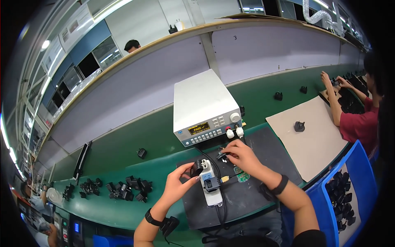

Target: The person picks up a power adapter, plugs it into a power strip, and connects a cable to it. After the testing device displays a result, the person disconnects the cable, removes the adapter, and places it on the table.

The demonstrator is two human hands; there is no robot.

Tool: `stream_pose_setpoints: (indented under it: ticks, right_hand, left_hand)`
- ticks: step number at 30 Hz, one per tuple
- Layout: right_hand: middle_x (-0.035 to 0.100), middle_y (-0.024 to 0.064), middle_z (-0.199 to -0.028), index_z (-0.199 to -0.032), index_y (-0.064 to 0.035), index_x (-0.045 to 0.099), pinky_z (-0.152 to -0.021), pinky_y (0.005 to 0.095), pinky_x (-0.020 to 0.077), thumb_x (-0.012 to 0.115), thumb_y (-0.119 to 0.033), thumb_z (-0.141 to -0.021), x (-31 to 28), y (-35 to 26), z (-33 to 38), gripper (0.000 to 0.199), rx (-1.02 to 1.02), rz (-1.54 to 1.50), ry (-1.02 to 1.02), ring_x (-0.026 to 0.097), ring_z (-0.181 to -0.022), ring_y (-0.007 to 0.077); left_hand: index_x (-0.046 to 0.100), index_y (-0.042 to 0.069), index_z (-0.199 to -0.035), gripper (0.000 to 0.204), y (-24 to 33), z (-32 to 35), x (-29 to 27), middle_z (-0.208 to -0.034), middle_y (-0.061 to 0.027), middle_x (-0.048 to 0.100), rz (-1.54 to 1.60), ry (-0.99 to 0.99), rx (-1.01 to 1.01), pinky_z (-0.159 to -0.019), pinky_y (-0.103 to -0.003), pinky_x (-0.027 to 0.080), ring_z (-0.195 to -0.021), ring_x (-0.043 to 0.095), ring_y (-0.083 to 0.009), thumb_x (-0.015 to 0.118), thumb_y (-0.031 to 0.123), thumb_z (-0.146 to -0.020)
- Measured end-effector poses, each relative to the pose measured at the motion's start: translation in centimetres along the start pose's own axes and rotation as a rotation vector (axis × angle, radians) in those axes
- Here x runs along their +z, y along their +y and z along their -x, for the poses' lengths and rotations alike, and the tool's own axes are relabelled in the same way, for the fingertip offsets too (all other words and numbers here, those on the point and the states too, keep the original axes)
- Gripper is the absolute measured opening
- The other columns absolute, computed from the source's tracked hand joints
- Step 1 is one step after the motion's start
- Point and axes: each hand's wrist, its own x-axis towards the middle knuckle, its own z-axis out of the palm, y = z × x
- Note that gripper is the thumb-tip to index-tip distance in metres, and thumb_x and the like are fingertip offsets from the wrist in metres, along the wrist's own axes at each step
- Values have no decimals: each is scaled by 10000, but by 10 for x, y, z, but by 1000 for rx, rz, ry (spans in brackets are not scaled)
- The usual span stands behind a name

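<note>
My left hand (pixel 180 180) grips a black power adapter (pixel 197 168) at the upper end of a white power strip (pixel 214 200). Another black adapter (pixel 212 184) is plugged into the strip, with a yellowish connector (pixel 224 179) and a cable at its side. My right hand (pixel 242 157) is closed, its fingertips pinching a small dark piece (pixel 222 157) whose kind I cannot make out. Small white parts lie below those fingers. A green circuit board (pixel 242 174) rests on the black mat (pixel 267 152) beneath my right wrist.
A white bench tester (pixel 205 107) with a lit screen stands behind my hands. Black adapters (pixel 127 187) lie heaped on the green table at left. A cardboard sheet (pixel 304 144) holds one adapter. At right are a blue bin (pixel 360 181) of adapters and a co-worker in red (pixel 362 123).
</note>
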Motion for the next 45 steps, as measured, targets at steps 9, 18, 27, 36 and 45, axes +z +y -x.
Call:
stream_pose_setpoints:
  ticks: [9, 18, 27, 36, 45]
  right_hand:
    - [458, 114, -1149, -1118, -45, 614, -878, 317, 499, 735, 23, -696, -14, -74, 57, 445, -276, -211, 219, 589, -1005, 225]
    - [433, 111, -1313, -1338, 9, 401, -991, 340, 399, 655, -55, -845, -3, -101, 71, 558, 156, -1057, 221, 441, -1193, 178]
    - [584, 88, -1102, -1203, -49, 586, -791, 277, 541, 765, -20, -708, -12, -101, 76, 527, 68, -677, 207, 605, -968, 152]
    - [613, 96, -1046, -1128, -34, 625, -748, 299, 570, 827, -89, -632, -21, -101, 72, 539, -30, -546, 240, 648, -875, 170]
    - [610, 95, -1061, -1116, -17, 626, -762, 285, 559, 853, -130, -602, -19, -104, 72, 573, -23, -464, 264, 622, -927, 175]
  left_hand:
    - [457, 16, -1293, 529, 28, -2, 43, -1129, -82, 611, 545, -234, -32, -889, -275, 472, -1019, 588, -132, 677, -10, -813]
    - [544, -5, -1204, 531, 52, 18, 46, -1156, -125, 611, 222, -25, 319, -922, -322, 469, -1048, 598, -216, 746, -16, -713]
    - [612, -4, -1127, 558, 70, 25, 43, -1148, -144, 633, -92, 53, 488, -904, -368, 473, -1048, 602, -291, 801, 64, -607]
    - [615, -1, -1146, 564, 74, 33, 37, -1125, -141, 644, -155, 12, 443, -876, -342, 500, -1013, 630, -282, 808, 75, -622]
    - [602, 5, -1165, 565, 75, 31, 42, -1116, -149, 643, -210, -7, 428, -860, -336, 508, -1017, 632, -284, 779, 35, -629]
